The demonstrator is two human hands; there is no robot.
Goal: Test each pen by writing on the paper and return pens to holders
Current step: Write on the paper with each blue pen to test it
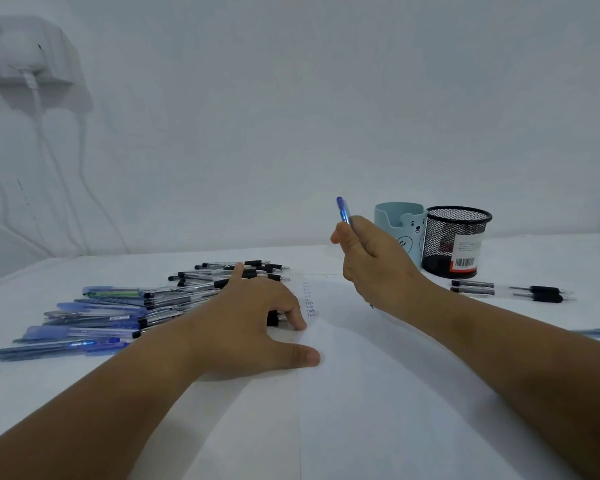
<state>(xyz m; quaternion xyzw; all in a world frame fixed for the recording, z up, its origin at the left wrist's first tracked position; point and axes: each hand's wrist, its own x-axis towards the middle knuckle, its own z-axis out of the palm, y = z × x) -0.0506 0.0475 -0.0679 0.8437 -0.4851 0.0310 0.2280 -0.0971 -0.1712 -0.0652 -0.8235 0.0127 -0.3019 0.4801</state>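
1. A blue pen (343,211) is pinched in the curled fingers of the right hand (378,261), lifted above the paper (378,393), apparently between writing and being returned
2. The paper's edge is pressed flat by the left hand (253,327), fingers spread, likely to steady it
3. Untested pens (136,313) are heaped at 9 o'clock
4. The bear holder (400,230) and mesh holder (456,242) are stood at 1 o'clock

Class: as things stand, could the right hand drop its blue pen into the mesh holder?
Probably yes. The right hand holds the blue pen raised just left of the mesh holder, whose open top looks unobstructed; only the teal cup stands between.
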